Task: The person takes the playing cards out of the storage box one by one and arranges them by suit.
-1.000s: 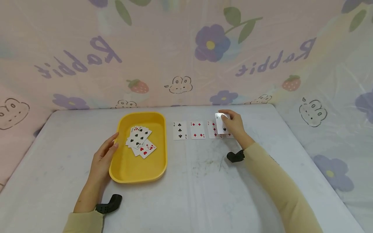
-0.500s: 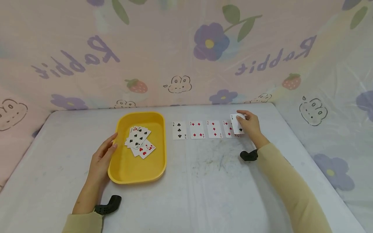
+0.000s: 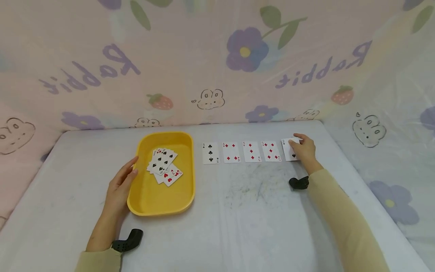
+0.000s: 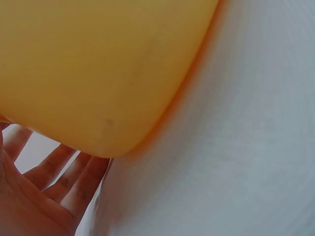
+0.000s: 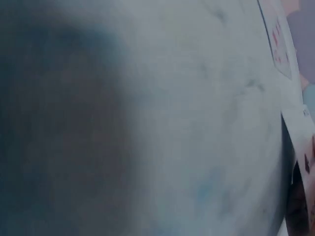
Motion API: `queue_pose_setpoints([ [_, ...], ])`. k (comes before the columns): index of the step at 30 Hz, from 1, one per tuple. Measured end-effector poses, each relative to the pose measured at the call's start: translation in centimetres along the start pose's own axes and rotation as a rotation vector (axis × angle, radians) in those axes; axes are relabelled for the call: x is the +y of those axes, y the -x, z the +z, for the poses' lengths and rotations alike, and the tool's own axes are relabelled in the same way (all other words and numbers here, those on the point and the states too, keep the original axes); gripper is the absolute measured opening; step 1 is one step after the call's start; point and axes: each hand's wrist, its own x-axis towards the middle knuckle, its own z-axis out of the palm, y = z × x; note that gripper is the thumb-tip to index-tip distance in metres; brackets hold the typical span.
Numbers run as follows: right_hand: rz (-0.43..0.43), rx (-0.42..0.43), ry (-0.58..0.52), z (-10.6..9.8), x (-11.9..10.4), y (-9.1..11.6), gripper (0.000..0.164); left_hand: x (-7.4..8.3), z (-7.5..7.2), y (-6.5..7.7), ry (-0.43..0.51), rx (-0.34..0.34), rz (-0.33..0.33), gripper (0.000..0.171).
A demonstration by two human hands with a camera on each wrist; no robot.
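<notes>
In the head view, my right hand [image 3: 304,151] pinches a playing card, the two of spades [image 3: 287,150], at the right end of a row of cards. The right wrist view shows that card [image 5: 300,132] tilted, one edge standing off the table. To its left lie the five of diamonds [image 3: 271,151], three of diamonds [image 3: 252,152], four of diamonds [image 3: 232,152] and three of clubs [image 3: 210,153], face up. My left hand [image 3: 119,189] touches the left side of a yellow tray [image 3: 163,200], its fingers [image 4: 74,179] fairly straight against the outer wall.
Inside the tray lies a loose pile of face-up cards [image 3: 163,162], the six of spades on top. A white cloth [image 3: 238,226] with faint smudges covers the table. Behind and at the sides hangs a patterned curtain [image 3: 190,68].
My right hand has carried the two of spades rightward past the diamonds and lowered it at the row's end, uncovering the three and five of diamonds. My left hand stays at the tray.
</notes>
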Motion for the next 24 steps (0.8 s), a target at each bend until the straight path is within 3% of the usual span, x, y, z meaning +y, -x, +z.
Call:
queue_pose_setpoints([
  [11,-0.101,0.036,0.172,-0.1,0.1,0.7,0.043,0.2,0.0,-0.2,-0.055,-0.007,0.009,0.047],
  [19,-0.16,0.104,0.177,0.3,0.1,0.9,0.039,0.0,-0.1,0.0,-0.035,-0.003,0.027,0.048],
  [24,-0.172,0.09,0.161,0.2,-1.3,1.0,0.037,0.0,-0.1,-0.1,-0.011,-0.005,0.025,0.048],
])
